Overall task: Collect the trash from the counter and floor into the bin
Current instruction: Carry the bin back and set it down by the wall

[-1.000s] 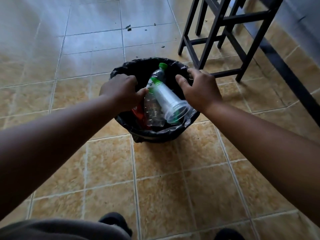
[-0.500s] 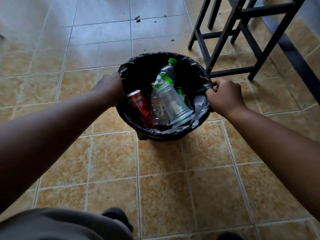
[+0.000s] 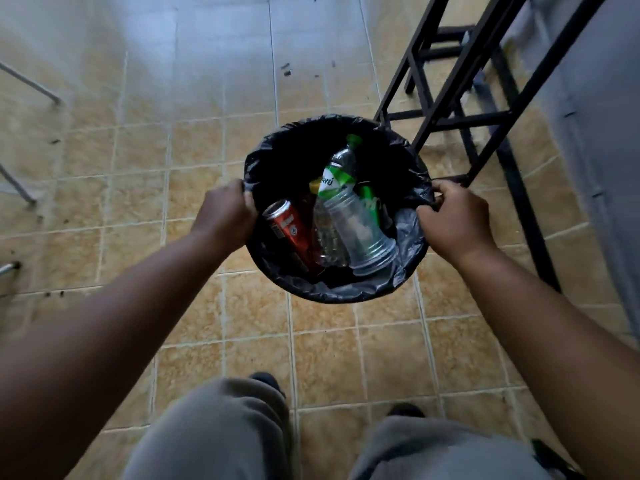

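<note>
both hands' fingers clamp the bin (image 3: 346, 296) rim: left hand (image 3: 227, 216), right hand (image 3: 453, 220).

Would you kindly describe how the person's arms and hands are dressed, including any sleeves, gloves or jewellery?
Both forearms are bare with no sleeve in view. The left hand and right hand wear no gloves, and no rings, watch or bracelets show. Lower down, grey trousers and dark shoes are visible.

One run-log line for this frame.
both hands grip bin rim | left hand | right hand | red can, bottle inside
</note>
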Demonstrator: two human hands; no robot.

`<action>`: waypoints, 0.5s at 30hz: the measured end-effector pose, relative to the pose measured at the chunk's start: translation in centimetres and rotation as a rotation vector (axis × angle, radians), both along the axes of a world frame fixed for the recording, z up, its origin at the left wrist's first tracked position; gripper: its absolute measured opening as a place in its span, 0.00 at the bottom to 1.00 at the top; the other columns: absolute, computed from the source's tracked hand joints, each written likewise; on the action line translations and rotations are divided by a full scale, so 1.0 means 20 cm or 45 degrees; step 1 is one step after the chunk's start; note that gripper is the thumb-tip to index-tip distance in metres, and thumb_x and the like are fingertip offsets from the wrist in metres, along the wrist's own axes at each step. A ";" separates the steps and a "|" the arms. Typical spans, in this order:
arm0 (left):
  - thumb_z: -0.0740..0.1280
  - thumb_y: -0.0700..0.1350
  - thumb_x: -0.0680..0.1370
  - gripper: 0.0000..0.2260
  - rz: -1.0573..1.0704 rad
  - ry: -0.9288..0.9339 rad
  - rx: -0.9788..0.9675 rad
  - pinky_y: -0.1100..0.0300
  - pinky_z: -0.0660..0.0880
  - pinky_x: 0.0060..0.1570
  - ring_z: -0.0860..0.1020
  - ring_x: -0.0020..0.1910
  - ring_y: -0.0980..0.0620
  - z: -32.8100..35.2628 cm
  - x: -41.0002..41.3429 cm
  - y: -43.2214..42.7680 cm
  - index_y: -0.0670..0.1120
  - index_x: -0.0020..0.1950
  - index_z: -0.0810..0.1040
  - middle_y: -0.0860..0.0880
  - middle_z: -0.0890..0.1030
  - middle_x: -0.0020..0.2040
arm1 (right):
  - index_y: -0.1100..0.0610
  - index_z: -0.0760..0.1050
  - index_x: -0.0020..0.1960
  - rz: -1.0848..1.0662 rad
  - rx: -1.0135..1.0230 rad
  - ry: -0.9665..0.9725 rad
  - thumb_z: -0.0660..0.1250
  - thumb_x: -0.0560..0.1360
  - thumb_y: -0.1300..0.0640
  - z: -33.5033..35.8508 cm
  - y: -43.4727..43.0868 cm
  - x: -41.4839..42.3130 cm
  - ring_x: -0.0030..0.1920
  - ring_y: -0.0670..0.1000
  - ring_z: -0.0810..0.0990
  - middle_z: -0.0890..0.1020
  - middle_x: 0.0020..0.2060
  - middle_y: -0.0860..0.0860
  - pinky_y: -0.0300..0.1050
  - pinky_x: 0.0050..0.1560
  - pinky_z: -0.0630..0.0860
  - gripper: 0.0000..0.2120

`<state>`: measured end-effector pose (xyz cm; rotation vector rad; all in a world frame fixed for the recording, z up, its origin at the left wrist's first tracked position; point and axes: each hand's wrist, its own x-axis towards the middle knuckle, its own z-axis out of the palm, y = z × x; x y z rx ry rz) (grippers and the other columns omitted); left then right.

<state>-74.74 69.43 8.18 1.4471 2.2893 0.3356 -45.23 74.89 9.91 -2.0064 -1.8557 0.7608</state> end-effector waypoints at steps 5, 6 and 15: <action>0.60 0.37 0.74 0.14 -0.028 -0.097 -0.006 0.57 0.65 0.43 0.78 0.52 0.37 0.82 0.07 -0.16 0.41 0.58 0.77 0.36 0.81 0.53 | 0.59 0.75 0.64 0.010 0.042 0.024 0.63 0.71 0.67 0.81 -0.19 0.06 0.52 0.60 0.80 0.83 0.51 0.59 0.43 0.48 0.73 0.21; 0.60 0.37 0.75 0.15 -0.054 -0.104 0.000 0.57 0.66 0.44 0.78 0.52 0.37 0.97 0.08 -0.19 0.41 0.60 0.76 0.37 0.81 0.54 | 0.59 0.74 0.65 0.001 0.033 0.022 0.63 0.72 0.67 0.98 -0.23 0.07 0.54 0.60 0.80 0.83 0.53 0.59 0.43 0.49 0.73 0.22; 0.62 0.37 0.76 0.17 -0.228 -0.148 -0.005 0.56 0.72 0.49 0.78 0.56 0.39 1.86 0.19 -0.53 0.44 0.65 0.74 0.38 0.79 0.57 | 0.60 0.69 0.70 -0.140 -0.007 0.007 0.64 0.72 0.66 1.83 -0.72 0.25 0.61 0.60 0.77 0.79 0.61 0.61 0.49 0.63 0.73 0.26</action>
